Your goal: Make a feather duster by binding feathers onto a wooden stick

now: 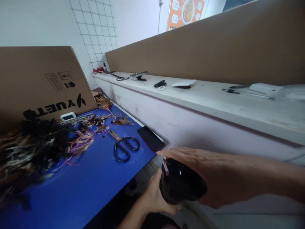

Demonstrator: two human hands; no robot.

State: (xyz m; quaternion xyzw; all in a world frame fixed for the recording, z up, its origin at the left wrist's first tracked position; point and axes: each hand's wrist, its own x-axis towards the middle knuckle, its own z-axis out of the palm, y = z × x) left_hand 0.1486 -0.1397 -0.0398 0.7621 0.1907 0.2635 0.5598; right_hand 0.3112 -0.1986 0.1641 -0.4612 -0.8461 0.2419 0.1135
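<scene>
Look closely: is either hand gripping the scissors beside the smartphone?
No, the scissors lie on the blue tabletop, apart from the left hand and right hand.

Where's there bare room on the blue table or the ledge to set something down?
The widest bare patch is on the blue table, between the feather pile, the scissors and the near edge. A smaller one on the white ledge lies between the white packet and the pen-like items. It's crowded farther back, by the pink strands, white device and cardboard box.
</scene>
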